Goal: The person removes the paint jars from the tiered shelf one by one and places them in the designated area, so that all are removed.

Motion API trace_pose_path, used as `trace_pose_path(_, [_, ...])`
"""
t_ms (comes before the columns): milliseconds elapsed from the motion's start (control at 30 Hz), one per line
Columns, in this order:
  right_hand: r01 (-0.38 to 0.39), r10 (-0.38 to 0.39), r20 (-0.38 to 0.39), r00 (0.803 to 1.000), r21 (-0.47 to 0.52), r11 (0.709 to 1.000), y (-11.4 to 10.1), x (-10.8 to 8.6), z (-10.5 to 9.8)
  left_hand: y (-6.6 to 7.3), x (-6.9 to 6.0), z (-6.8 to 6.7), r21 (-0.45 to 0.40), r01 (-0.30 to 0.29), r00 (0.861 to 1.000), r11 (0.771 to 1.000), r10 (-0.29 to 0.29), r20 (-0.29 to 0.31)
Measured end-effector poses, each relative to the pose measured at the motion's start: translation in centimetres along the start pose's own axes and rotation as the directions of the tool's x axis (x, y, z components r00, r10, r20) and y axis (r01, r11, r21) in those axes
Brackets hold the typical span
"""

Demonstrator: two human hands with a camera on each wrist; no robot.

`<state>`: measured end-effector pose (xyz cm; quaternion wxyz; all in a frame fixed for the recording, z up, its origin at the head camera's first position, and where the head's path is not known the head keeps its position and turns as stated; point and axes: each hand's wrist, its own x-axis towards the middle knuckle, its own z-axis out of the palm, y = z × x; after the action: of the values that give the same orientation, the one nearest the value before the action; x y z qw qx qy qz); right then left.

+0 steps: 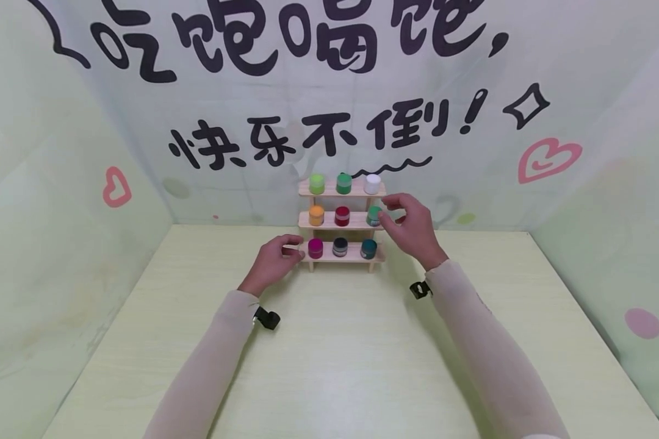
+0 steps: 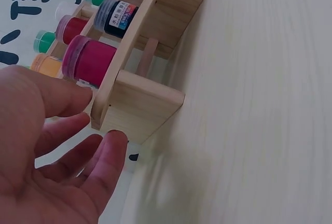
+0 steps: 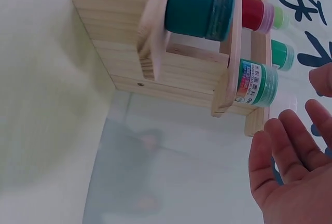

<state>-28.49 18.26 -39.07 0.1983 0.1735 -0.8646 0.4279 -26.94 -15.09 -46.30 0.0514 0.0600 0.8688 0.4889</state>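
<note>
A three-tier wooden display rack [image 1: 355, 259] bears several small paint jars. My left hand [image 1: 271, 262] is at the left end of the bottom tier, by the magenta jar [image 1: 315, 248]. In the left wrist view, its thumb and fingers [image 2: 111, 154] are spread around the corner of the rack, holding nothing; whether they touch the wood I cannot tell. My right hand [image 1: 414, 228] hovers at the right end of the middle tier, near the green jar [image 1: 374, 216]. Seen from the right wrist, its fingers [image 3: 290, 151] stand apart from that jar, with nothing in them.
The top tier holds a light green jar [image 1: 316, 184], a green jar [image 1: 343, 183] and a white jar [image 1: 372, 184]. Orange [image 1: 316, 215] and red [image 1: 342, 216] jars share the middle tier; black [image 1: 340, 247] and teal [image 1: 368, 248] ones the bottom. A printed backdrop [image 1: 241, 195] rises behind the table [image 1: 329, 341].
</note>
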Motion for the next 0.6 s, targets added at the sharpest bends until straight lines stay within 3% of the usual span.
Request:
trace_pose_path(367, [-0.112,0.113,-0.048,0.992,0.017,0.994,-0.2,3.5,0.3,0.1,0.1,0.3,-0.037,0.033,0.999,0.999,-0.034,-0.008])
trace_pose_path(600, [-0.158,0.16,-0.021,0.987,0.058,0.986,0.1,4.9,0.8,0.0,0.3,0.6,-0.193,0.074,0.997,0.978,-0.072,0.019])
